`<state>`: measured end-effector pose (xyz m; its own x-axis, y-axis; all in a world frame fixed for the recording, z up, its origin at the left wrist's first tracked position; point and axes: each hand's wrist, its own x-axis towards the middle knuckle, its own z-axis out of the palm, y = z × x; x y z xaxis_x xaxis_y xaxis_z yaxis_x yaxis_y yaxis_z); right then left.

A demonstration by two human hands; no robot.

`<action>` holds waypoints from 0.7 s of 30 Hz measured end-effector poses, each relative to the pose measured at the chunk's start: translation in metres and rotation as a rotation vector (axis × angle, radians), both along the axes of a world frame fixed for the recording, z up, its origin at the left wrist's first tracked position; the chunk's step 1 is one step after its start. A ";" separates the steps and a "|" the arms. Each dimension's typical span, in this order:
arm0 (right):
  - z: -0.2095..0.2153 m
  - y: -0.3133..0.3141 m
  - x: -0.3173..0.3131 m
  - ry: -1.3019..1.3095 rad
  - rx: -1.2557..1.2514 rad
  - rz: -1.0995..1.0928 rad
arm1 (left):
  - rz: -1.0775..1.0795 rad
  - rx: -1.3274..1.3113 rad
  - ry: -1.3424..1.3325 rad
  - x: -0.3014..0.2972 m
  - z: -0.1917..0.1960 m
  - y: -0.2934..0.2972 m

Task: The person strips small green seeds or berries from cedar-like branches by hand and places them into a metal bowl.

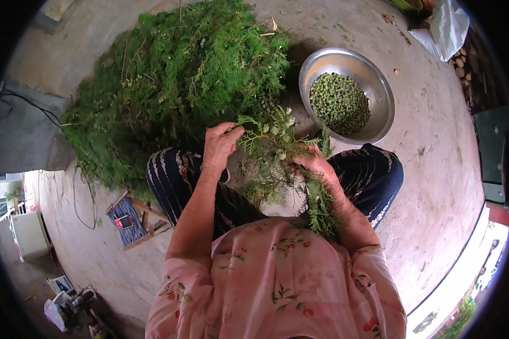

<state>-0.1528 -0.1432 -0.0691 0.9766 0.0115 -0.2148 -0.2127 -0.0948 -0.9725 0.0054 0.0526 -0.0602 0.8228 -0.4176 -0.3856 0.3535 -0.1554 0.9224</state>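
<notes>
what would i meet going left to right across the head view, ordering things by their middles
White box → heap of greenery → left grip → green sprig → right grip → metal bowl → white plastic sheet.

The upper edge cuts off the foliage pile point(198, 68).
</notes>
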 end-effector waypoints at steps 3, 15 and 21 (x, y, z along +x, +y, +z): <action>-0.013 0.004 0.005 0.024 0.223 -0.205 | 0.107 -0.387 0.294 -0.007 0.015 -0.021; -0.089 0.001 0.003 -0.227 -0.281 -0.136 | -0.038 -0.528 0.474 0.019 0.060 -0.163; -0.040 -0.003 0.007 0.069 0.246 -0.396 | -0.243 -0.579 0.490 0.004 0.081 -0.216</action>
<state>-0.1461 -0.1460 -0.1094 0.8998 -0.3001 -0.3167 -0.2508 0.2381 -0.9383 0.0093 -0.1635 0.0210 0.4759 -0.8083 -0.3466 0.7574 0.1764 0.6287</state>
